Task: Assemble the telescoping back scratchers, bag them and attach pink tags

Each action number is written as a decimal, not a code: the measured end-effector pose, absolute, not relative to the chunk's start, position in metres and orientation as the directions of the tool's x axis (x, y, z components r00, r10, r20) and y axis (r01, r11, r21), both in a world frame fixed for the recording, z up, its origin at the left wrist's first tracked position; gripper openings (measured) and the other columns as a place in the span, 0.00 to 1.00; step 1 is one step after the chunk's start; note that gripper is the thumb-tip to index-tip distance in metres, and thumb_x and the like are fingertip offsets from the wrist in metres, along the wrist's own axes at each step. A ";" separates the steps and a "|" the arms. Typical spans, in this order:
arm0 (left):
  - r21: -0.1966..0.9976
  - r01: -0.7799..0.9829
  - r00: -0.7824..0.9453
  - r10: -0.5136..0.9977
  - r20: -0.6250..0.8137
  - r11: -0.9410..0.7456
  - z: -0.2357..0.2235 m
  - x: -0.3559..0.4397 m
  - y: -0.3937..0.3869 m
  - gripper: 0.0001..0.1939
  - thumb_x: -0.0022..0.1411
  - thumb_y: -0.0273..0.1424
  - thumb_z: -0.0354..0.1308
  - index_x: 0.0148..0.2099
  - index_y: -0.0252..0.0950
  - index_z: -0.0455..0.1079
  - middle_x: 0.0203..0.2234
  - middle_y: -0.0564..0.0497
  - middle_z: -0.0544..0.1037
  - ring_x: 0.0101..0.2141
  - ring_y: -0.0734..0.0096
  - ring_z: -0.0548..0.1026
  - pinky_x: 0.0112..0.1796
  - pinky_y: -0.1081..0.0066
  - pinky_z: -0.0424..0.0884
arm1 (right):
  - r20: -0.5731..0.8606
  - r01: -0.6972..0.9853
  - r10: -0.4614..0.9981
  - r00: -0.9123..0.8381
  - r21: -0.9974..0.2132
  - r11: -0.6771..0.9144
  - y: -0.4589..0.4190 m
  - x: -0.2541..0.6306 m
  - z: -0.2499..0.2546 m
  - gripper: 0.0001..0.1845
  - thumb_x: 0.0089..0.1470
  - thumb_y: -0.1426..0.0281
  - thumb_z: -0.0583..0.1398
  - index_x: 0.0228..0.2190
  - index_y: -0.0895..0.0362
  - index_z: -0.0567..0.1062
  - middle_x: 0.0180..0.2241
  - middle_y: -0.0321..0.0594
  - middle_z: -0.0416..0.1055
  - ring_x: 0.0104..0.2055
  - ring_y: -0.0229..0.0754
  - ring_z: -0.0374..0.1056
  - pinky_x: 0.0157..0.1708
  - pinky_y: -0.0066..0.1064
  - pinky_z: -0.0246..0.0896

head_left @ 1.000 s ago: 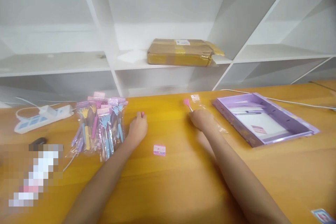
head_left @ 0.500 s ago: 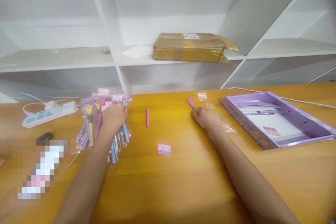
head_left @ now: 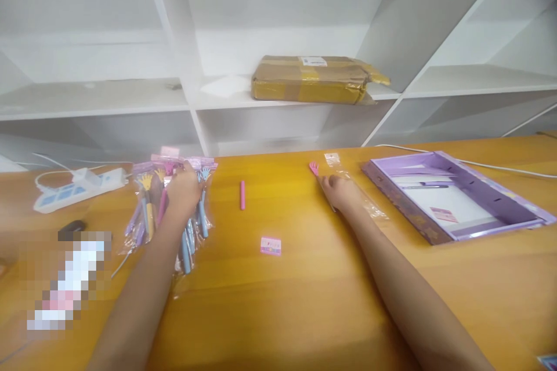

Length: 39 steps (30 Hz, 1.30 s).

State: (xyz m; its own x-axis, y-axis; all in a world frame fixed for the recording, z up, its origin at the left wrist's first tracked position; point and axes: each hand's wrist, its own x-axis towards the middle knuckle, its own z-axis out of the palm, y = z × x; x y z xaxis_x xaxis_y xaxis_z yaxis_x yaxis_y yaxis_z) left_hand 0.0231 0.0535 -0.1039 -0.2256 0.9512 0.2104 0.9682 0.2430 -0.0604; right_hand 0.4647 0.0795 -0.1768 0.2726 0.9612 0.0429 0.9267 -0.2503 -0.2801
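Note:
My left hand (head_left: 185, 188) rests over a pile of clear bags (head_left: 145, 208) at left, its fingers curled down among them. The bags hold several pens topped with little open hands in yellow, pink and blue; what the fingertips grip is hidden. On the right, my right hand (head_left: 342, 190) is closed around a pen whose pink hand-shaped top (head_left: 314, 168) sticks out past the fingers. An opened clear bag (head_left: 369, 203) lies beside that hand, touching or partly under it. Between my hands lie a pink pen cap or tube (head_left: 242, 195) and a small pink card (head_left: 270, 246).
A purple open box (head_left: 456, 185) holding a dark pen and a pink card stands at right. At left are a white power strip (head_left: 80, 188) with cables and a dark object (head_left: 73, 228). Behind, a taped cardboard parcel (head_left: 311, 80) sits on white shelving (head_left: 226, 124).
My left hand has shifted slightly left over the bags, baring more of the blue-topped pens. My right hand stays by the pink-topped pen. The whole view has drifted a little.

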 end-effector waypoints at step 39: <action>0.906 -0.015 0.578 0.743 -0.336 0.422 -0.182 0.144 -0.119 0.37 0.63 0.27 0.53 0.73 0.32 0.53 0.15 0.61 0.71 0.15 0.75 0.65 0.19 0.79 0.61 | 0.552 0.267 0.751 -0.363 -0.710 0.651 -0.091 0.389 -0.188 0.12 0.68 0.75 0.58 0.33 0.51 0.62 0.25 0.29 0.57 0.25 0.37 0.55 0.26 0.29 0.50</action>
State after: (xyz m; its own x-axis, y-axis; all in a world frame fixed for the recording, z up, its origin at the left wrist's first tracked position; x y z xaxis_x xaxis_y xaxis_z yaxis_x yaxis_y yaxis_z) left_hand 0.1437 -0.1192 -0.1815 0.5783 0.7432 -0.3364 -0.0151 0.4220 0.9065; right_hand 0.3894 -0.0910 -0.1875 -0.3633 0.7508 0.5516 0.2670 0.6511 -0.7105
